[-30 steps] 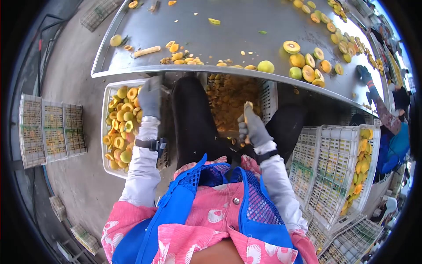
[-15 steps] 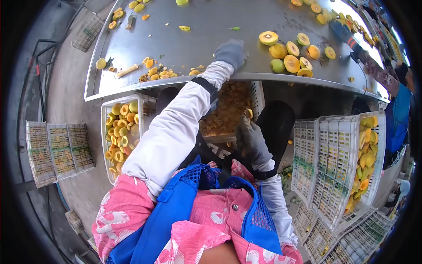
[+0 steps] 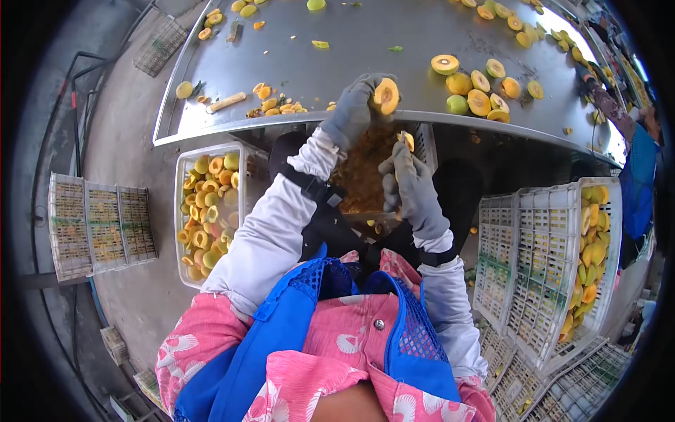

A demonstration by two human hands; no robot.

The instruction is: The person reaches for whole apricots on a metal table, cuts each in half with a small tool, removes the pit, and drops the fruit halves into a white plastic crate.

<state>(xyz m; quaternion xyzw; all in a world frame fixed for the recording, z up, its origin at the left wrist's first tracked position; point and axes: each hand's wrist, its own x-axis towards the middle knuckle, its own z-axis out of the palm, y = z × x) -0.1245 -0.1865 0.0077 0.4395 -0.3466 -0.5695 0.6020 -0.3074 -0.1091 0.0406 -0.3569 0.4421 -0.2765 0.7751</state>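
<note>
My left hand (image 3: 355, 109), in a grey glove, is closed around a peach half (image 3: 386, 96) at the table's near edge. Its orange cut face is turned toward the right. Just below and to the right, my gloved right hand (image 3: 415, 186) is raised over my lap with its fingers closed. From its top sticks a small yellow-orange piece (image 3: 406, 141); I cannot make out whether it is fruit or a tool's tip. Beneath both hands stands a crate of brownish-orange scraps (image 3: 369, 172), partly hidden by my left arm and gloves.
On the metal table (image 3: 351, 60) lie cut peaches (image 3: 479, 102), small scraps (image 3: 278, 105) and a wooden-looking handle (image 3: 226, 103). A white crate of peach halves (image 3: 211, 211) stands left of me. Stacked crates (image 3: 541, 253) stand at right. A co-worker's blue garment (image 3: 640, 186) shows far right.
My left hand has drawn back from over the table toward its edge, and a peach half now shows in it. My right hand has risen closer to it. The view has shifted slightly.
</note>
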